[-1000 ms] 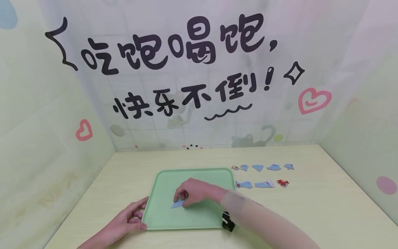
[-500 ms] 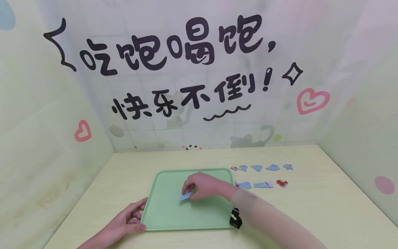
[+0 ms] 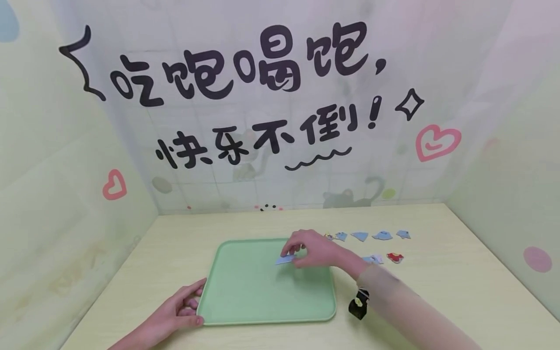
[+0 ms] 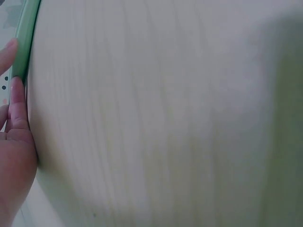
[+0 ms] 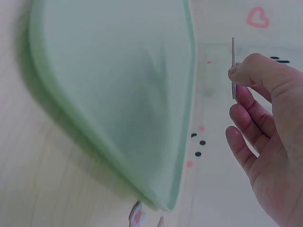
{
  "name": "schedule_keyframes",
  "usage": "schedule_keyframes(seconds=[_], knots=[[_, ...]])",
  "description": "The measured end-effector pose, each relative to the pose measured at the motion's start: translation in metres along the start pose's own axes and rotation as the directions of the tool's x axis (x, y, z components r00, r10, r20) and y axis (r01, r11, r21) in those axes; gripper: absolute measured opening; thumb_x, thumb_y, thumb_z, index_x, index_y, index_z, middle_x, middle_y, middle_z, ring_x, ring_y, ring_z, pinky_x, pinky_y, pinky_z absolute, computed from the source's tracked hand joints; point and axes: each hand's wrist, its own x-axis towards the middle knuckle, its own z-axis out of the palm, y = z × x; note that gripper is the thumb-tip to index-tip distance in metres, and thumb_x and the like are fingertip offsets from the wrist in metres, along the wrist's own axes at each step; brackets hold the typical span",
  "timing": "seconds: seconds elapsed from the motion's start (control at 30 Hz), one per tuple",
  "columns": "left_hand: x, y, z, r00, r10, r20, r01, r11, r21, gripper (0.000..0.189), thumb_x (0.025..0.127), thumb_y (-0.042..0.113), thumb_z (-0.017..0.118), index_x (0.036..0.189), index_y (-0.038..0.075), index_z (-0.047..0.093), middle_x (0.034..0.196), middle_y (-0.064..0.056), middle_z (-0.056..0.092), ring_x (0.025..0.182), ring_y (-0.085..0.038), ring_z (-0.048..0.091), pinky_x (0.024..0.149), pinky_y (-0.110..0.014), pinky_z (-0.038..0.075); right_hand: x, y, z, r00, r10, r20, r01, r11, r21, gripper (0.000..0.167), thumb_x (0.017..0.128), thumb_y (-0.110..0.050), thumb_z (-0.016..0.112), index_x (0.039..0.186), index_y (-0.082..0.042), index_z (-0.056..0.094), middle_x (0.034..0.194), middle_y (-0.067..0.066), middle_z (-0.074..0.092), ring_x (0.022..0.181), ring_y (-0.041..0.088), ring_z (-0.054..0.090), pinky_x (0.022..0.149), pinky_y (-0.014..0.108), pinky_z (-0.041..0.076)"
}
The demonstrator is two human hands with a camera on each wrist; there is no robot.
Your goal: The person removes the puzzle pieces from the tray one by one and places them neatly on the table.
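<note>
My right hand (image 3: pixel 316 247) pinches a small light-blue puzzle piece (image 3: pixel 284 260) between thumb and fingers, held above the back right of a pale green tray (image 3: pixel 258 294). In the right wrist view the piece (image 5: pixel 233 47) appears edge-on as a thin flat strip, and the other fingers of that hand (image 5: pixel 272 113) are loosely bent. At the tray's front left corner, my left hand (image 3: pixel 177 308) holds the rim, its thumb at the corner and its fingers along the left side. The left wrist view shows those fingers (image 4: pixel 18 106) against the green rim (image 4: pixel 27 38).
Several puzzle pieces lie in two rows right of the tray, among them a blue one (image 3: pixel 359 236) and a red one (image 3: pixel 395 257). My right forearm partly covers the nearer row. A black device (image 3: pixel 358 305) hangs at my right wrist. A printed cloth wall (image 3: pixel 245 194) stands behind the table.
My right hand has lifted the light-blue piece from the middle of the tray and carried it right and toward the back. The left hand stays at the tray's corner.
</note>
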Motion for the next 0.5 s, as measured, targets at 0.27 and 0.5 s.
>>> schedule_keyframes(seconds=[0.27, 0.5], knots=[[-0.001, 0.002, 0.001, 1.0, -0.01, 0.019, 0.01, 1.0, -0.016, 0.092, 0.088, 0.01, 0.072, 0.156, -0.004, 0.013, 0.137, -0.02, 0.029, 0.096, 0.001, 0.049, 0.081, -0.017, 0.051, -0.029, 0.01, -0.021, 0.995, 0.03, -0.093, -0.029, 0.999, 0.016, 0.026, 0.085, -0.008, 0.068, 0.105, -0.024, 0.075, 0.098, -0.009, 0.066, 0.092, 0.007, 0.061, 0.089, 0.042, 0.055], [0.0, 0.001, -0.001, 1.0, -0.011, 0.022, 0.011, 1.0, -0.018, 0.092, 0.088, 0.01, 0.072, 0.156, -0.004, 0.012, 0.137, -0.021, 0.029, 0.096, 0.001, 0.049, 0.082, -0.017, 0.051, -0.057, 0.026, -0.036, 0.983, 0.028, -0.181, -0.036, 0.999, -0.038, 0.025, 0.085, -0.009, 0.069, 0.104, -0.023, 0.074, 0.097, -0.009, 0.066, 0.09, 0.011, 0.061, 0.084, 0.034, 0.056]])
